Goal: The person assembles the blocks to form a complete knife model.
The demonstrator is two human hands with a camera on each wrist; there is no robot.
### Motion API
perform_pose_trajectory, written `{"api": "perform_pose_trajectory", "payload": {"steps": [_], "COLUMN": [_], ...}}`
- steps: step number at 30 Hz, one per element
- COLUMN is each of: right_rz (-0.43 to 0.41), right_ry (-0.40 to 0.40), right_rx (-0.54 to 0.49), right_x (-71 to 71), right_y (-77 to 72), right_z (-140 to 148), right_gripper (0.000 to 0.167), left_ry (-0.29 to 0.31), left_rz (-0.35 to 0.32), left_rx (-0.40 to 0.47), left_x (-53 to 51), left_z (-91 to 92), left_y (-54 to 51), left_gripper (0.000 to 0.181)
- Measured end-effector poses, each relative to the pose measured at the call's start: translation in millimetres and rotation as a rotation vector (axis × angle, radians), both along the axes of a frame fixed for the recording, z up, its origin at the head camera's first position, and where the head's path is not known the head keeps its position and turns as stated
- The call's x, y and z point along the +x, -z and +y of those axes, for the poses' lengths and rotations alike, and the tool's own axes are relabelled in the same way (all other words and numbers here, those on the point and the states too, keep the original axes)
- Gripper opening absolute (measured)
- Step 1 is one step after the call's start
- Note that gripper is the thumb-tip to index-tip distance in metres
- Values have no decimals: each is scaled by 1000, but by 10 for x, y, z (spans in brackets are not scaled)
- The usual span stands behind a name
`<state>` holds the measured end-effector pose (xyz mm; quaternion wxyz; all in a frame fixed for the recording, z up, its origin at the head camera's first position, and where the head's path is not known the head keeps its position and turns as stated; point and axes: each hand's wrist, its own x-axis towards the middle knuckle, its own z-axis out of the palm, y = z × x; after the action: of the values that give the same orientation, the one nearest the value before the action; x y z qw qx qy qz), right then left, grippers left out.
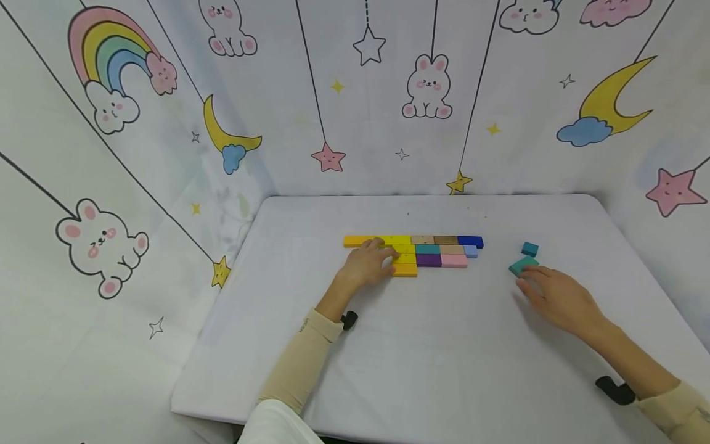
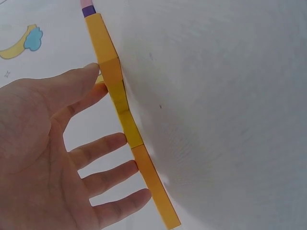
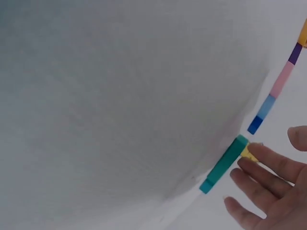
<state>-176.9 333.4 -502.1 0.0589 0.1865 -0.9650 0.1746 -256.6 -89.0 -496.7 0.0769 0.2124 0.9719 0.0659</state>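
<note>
Rows of coloured wooden blocks lie close together on the table. My left hand [image 1: 366, 265] rests at their left end, fingers spread, with fingertips against the yellow blocks [image 1: 406, 258]; in the left wrist view they touch the long orange block [image 2: 158, 189] and a yellow block [image 2: 130, 129]. Orange blocks [image 1: 357, 241] lie in the back row and at the front. To the right, my right hand [image 1: 563, 300] reaches over a loose green-teal block [image 1: 520, 266], fingers loosely extended; whether they touch it I cannot tell. A smaller teal block [image 1: 530, 248] lies just behind.
The blocks' right side includes a dark blue block [image 1: 470, 242], a light blue block [image 1: 471, 251], a pink block [image 1: 453, 261] and a purple block [image 1: 429, 261]. A white cloth covers the table [image 1: 432, 364]. Printed curtains [image 1: 366, 123] stand behind and at the sides.
</note>
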Motion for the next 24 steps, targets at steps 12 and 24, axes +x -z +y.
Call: {"api": "perform_pose_trajectory", "payload": {"steps": [12,24], "right_rz": [-43,35], "right_ry": [-42,-82], "right_rx": [55,77], "right_x": [-15,-33], "right_y": [61,47], "right_z": [102,128], "right_gripper": [62,58], "left_ry": [-3,1], "left_rz": [-9,-3], "left_rx": [11,18], "left_x": [12,20], "left_z": [-3,-3], "left_y": [-9,-12], "left_gripper": [40,40]}}
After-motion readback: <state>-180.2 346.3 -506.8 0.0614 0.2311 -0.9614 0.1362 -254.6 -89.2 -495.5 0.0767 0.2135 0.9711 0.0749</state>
